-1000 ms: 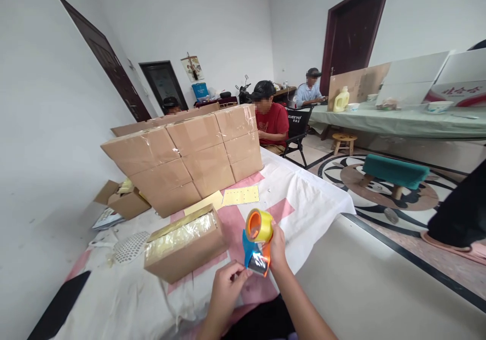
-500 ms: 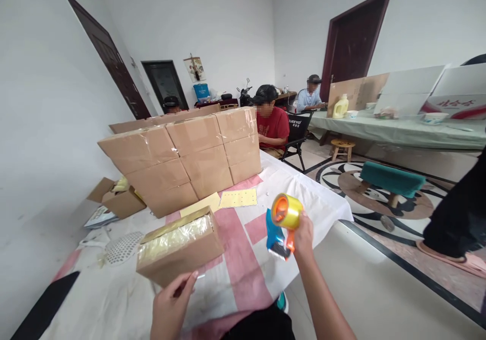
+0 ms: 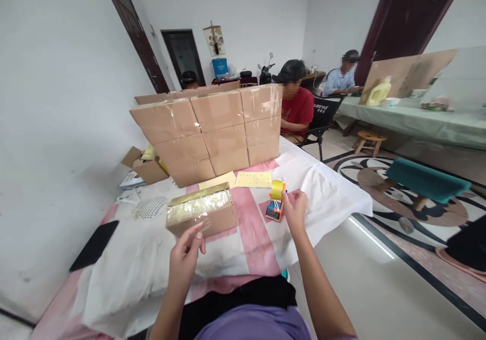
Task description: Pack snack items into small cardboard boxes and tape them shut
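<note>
My left hand (image 3: pixel 187 249) is in front of the small cardboard box (image 3: pixel 216 224), thumb and fingers closed on what looks like a short piece of clear tape (image 3: pixel 205 223). The box lies on the table with its long upper opening facing up, and shiny clear wrap over pale yellow contents (image 3: pixel 197 204) shows in it. To the right, a blue and orange tape dispenser (image 3: pixel 275 209) with a yellow roll rests on the tablecloth. My right hand (image 3: pixel 296 209) is just beside it, thumb near its side and fingers curled but apart, not wrapped round it.
A wall of taped cardboard boxes (image 3: pixel 224 127) stands behind. Yellow dotted sheets (image 3: pixel 253 179) lie before it. At left are a white perforated piece (image 3: pixel 152 208), a black flat item (image 3: pixel 94 245) and an opened carton (image 3: pixel 150 170). A person in red (image 3: pixel 299 110) sits beyond.
My right hand has lowered the tape dispenser onto the table and loosened from it. The left hand has risen toward the box front with the tape. The view has shifted.
</note>
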`<state>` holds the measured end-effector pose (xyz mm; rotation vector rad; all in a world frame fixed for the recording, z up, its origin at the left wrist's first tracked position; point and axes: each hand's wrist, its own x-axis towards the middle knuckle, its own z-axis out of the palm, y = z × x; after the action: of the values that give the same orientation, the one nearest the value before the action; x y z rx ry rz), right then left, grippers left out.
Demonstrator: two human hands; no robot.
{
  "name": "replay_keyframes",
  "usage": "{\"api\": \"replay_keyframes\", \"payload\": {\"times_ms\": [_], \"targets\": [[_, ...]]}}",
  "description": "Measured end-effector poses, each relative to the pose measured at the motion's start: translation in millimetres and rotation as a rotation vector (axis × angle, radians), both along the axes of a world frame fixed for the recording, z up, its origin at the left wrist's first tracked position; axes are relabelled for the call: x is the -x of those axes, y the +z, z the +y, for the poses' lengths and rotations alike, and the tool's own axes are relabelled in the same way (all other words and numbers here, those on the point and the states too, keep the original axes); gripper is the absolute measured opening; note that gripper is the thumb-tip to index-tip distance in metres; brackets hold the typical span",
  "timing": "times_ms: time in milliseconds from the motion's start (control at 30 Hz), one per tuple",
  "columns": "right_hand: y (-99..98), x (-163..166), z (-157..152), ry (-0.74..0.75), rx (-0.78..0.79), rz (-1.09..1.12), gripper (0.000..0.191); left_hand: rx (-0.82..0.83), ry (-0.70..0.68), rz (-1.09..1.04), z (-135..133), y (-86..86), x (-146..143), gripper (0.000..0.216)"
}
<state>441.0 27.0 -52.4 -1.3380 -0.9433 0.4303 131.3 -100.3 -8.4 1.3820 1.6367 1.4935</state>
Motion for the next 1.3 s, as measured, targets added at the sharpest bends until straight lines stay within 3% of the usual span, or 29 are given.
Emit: {"api": "replay_keyframes", "payload": {"times_ms": [67,133,200,300,333,467,600,667,733,800,900,1067,1133,1300], "targets": [[13.5,23,-24,0.137,-0.101,-0.12,0.025,-0.001,0.0,-0.026,-2,1.2,-2,0.048],[34.3,52,-46,0.498,-0.185,-0.232,0.017,0.0,-0.007,-0.042,-3,1.0,-6,0.044],[57.6,81,-62,0.805,-0.219,-0.346,0.023,0.006,-0.032,-0.046,-3,0.5,-9,0.042],[83.7,115,-69,0.985,-0.248,-0.509,0.014,0.05,-0.082,-0.094,-1,1.6,-10,0.044],[88.3,124,-69,0.984,-0.262,-0.573,0.005,0.079,-0.084,-0.138,0,2.7,-8,0.047],[94.2,156,-64,0.912,-0.334,-0.764,0.013,0.173,0.003,-0.326,4,7.5,19,0.064],[109.1,166,-50,0.887,-0.315,-0.471,0.017,0.09,0.262,-0.34,-1,3.3,62,0.055],[121.2,163,-34,0.923,-0.228,-0.319,0.017,0.026,0.382,-0.31,-9,-0.7,78,0.047],[130.9,160,-12,1.021,-0.086,-0.259,0.018,-0.029,0.417,-0.254,-15,-1.4,83,0.04],[135.1,162,12,1.112,0.072,-0.274,0.021,-0.083,0.373,-0.17,-18,3.6,77,0.036],[132.9,173,45,1.118,0.234,-0.437,0.019,-0.089,0.17,-0.078,-8,18.7,58,0.042],[125.9,188,71,1.032,0.276,-0.667,0.015,0.13,-0.2,0.148,30,32.6,34,0.064],[122.6,190,72,1.01,0.269,-0.737,0.016,0.187,-0.209,0.303,41,30.2,29,0.062],[111.8,197,68,0.865,0.214,-0.893,0.019,0.246,-0.066,0.613,44,17.3,20,0.053]]}}
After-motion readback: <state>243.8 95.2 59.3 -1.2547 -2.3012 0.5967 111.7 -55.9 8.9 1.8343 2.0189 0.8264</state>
